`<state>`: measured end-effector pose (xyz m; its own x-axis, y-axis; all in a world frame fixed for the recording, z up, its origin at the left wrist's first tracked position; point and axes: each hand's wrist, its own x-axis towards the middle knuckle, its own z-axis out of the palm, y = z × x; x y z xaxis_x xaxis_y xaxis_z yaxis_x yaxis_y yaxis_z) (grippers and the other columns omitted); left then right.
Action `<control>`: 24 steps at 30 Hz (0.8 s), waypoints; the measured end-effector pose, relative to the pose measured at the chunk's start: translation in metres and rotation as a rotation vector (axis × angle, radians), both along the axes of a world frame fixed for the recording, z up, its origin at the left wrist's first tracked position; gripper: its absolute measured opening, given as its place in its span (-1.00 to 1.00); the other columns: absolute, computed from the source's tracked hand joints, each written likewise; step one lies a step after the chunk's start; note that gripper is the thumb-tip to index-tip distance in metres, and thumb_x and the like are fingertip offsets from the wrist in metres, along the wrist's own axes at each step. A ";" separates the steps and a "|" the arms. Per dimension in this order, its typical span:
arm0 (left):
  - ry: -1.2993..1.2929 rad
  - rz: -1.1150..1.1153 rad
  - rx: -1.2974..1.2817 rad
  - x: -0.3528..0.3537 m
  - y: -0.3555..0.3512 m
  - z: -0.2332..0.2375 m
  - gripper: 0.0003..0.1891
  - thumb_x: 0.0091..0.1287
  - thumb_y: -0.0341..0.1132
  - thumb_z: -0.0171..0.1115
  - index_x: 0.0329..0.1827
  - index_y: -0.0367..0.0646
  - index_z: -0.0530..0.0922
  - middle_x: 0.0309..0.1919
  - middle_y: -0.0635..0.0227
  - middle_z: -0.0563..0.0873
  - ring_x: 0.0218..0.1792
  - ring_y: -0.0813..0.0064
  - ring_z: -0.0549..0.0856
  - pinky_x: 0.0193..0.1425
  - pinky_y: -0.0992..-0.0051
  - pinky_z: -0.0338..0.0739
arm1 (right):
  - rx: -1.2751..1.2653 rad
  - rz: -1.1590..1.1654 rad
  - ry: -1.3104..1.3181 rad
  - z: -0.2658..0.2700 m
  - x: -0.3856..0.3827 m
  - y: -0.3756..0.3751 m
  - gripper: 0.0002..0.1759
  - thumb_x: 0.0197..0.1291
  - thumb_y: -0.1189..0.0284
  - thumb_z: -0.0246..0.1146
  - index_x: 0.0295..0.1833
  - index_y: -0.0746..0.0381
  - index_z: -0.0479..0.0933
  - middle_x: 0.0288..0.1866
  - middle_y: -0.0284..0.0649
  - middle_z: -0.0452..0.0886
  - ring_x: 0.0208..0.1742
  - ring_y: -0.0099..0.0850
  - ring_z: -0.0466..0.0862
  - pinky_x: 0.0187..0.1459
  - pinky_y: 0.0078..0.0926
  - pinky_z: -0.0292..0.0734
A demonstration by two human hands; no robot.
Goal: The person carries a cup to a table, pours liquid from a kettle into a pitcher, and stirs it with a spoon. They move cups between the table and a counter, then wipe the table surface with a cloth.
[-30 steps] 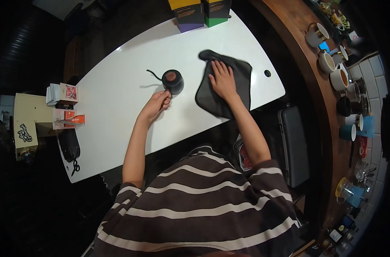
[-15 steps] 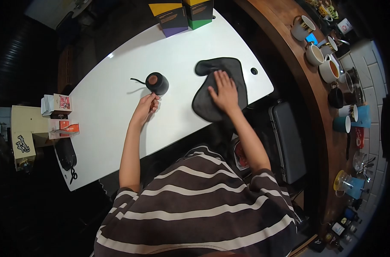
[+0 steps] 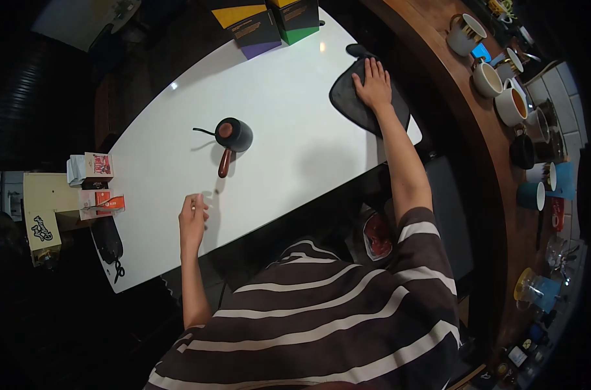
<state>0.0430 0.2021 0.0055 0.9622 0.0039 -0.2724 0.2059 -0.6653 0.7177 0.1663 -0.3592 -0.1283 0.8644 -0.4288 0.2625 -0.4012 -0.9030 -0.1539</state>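
A black kettle with a thin curved spout and a reddish-brown wooden handle stands on the white table. Below and to the left of its handle, my left hand hovers apart from it, fingers loosely curled and partly spread, holding nothing. At the table's right end lies a dark grey cloth, partly folded at its far edge. My right hand lies flat on top of it with the fingers stretched out. The near right part of the cloth is partly hidden by my forearm.
Two dark boxes with coloured panels stand at the far edge. Small packets and a black pouch are on the left. Several cups and glassware line the wooden counter at the right.
My left hand has let go of the kettle's handle and drawn back toward me. My right hand and the cloth have moved to the right and away, to the table's end.
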 end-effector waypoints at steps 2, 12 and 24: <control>-0.014 -0.017 -0.048 -0.015 0.010 -0.002 -0.58 0.63 0.03 0.04 0.07 -0.20 0.58 -0.32 0.40 0.65 -0.39 0.63 0.57 -0.37 0.54 0.45 | -0.046 0.040 0.012 0.001 0.019 0.008 -0.12 0.47 -0.16 -0.08 0.69 0.16 0.09 0.74 -0.16 0.08 0.73 -0.18 0.04 0.67 -0.07 -0.11; 0.105 -0.299 -0.394 -0.062 -0.056 0.019 -0.75 0.63 -0.23 0.08 0.01 -0.23 0.63 -0.34 0.47 0.59 -0.34 0.70 0.52 -0.22 0.64 0.41 | 0.128 0.657 -0.121 0.025 -0.117 0.208 -0.21 0.40 -0.04 0.12 0.57 0.21 0.30 0.66 -0.07 0.25 0.66 -0.05 0.20 0.61 0.10 0.00; -0.711 -0.555 0.157 0.095 -0.204 -0.066 -0.65 0.43 -0.42 0.17 0.26 -0.30 0.50 0.07 0.03 0.58 0.12 0.01 0.62 0.19 0.12 0.56 | 0.227 0.213 -0.243 0.049 -0.075 0.095 -0.70 0.27 0.37 0.33 0.08 0.24 0.61 0.08 -0.05 0.55 0.07 -0.04 0.59 0.01 0.00 0.52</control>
<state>0.1380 -0.0022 -0.0607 0.7780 -0.5220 0.3496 -0.6282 -0.6376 0.4459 0.0910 -0.2638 -0.0792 0.8648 -0.3171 0.3894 -0.1356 -0.8941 -0.4269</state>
